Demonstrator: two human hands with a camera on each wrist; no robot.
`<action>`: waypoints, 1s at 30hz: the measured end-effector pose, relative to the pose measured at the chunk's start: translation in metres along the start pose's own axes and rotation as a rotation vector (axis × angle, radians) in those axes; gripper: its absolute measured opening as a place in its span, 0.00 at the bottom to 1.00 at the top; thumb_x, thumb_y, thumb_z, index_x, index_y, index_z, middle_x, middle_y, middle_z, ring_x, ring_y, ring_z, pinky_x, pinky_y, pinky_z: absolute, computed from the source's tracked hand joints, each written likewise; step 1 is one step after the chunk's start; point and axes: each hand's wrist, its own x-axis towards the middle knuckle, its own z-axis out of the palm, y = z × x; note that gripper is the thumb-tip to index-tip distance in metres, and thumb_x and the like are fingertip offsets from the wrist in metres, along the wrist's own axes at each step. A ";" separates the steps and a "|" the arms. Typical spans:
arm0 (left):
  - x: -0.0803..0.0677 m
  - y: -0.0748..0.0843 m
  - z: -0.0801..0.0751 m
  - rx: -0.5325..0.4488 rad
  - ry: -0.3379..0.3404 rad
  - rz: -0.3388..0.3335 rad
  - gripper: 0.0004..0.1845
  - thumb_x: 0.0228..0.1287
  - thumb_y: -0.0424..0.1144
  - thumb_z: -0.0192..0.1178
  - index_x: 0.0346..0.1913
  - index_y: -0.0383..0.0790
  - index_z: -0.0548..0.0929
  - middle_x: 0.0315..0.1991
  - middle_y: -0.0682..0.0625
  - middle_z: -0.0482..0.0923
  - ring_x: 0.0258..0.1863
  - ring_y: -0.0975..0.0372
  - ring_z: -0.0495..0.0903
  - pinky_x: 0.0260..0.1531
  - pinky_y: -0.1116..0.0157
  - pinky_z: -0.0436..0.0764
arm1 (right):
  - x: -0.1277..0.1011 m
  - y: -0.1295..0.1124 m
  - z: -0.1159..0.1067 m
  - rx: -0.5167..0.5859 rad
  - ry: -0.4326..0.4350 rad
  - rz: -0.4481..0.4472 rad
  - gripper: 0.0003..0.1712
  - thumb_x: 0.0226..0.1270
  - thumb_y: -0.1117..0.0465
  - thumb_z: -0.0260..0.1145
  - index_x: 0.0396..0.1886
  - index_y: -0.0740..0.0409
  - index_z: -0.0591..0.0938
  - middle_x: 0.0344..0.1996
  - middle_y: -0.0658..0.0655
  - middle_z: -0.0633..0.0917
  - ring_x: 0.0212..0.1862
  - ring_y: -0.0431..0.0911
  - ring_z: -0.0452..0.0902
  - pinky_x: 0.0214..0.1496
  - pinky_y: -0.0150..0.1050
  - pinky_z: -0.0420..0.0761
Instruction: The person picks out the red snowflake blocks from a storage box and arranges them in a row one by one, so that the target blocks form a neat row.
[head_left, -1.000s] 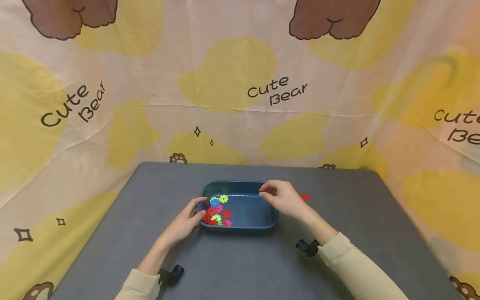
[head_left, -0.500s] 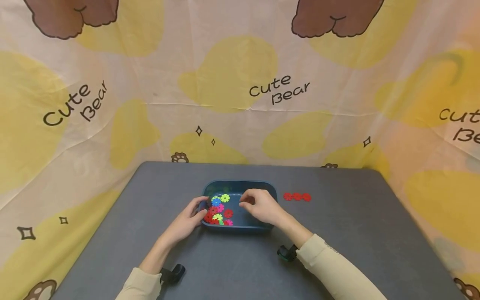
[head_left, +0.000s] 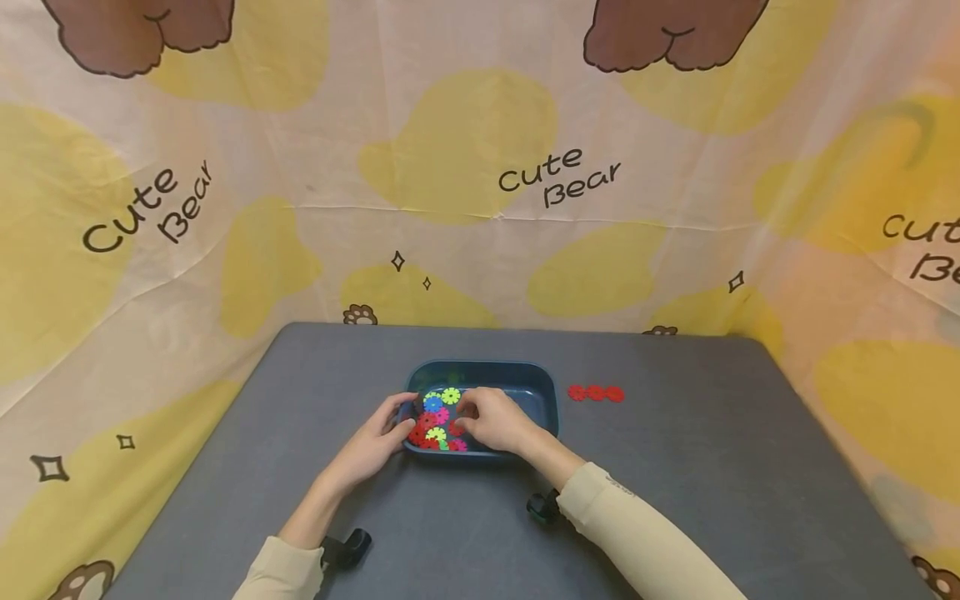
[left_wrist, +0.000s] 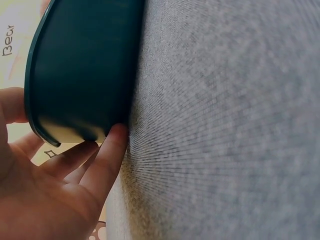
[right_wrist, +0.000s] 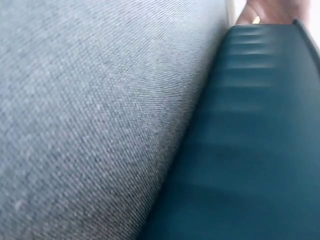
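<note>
Blue tray: sitting mid-surface. Left hand is gripping its left end. Right hand is reaching inside over the coloured gear pieces, fingers curled; hold cannot be told.

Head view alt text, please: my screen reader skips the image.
A person's right hand reaches into a dark teal plastic tray holding colourful gear-shaped plastic discs, while the left hand grips the tray's left end. The tray sits on a grey table, with three red discs in a row to its right.
</note>
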 end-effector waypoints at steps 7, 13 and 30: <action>0.000 0.002 0.000 0.001 0.004 0.001 0.27 0.71 0.46 0.52 0.70 0.52 0.61 0.73 0.43 0.49 0.72 0.45 0.50 0.55 0.50 0.74 | 0.007 0.001 0.004 -0.061 -0.026 0.020 0.11 0.62 0.57 0.68 0.42 0.56 0.83 0.26 0.43 0.79 0.27 0.37 0.74 0.33 0.33 0.77; -0.001 0.003 0.000 0.003 -0.002 0.002 0.26 0.72 0.46 0.52 0.69 0.51 0.61 0.73 0.43 0.49 0.72 0.46 0.50 0.55 0.51 0.74 | 0.013 0.002 0.008 -0.099 -0.050 0.038 0.10 0.59 0.54 0.71 0.38 0.52 0.84 0.25 0.42 0.78 0.29 0.37 0.74 0.33 0.34 0.76; 0.000 -0.001 0.001 0.006 0.003 0.006 0.26 0.72 0.45 0.52 0.70 0.51 0.60 0.73 0.43 0.48 0.72 0.46 0.50 0.55 0.51 0.74 | 0.017 0.003 0.010 -0.143 -0.099 0.084 0.12 0.56 0.55 0.73 0.35 0.51 0.79 0.28 0.45 0.75 0.31 0.40 0.71 0.32 0.35 0.74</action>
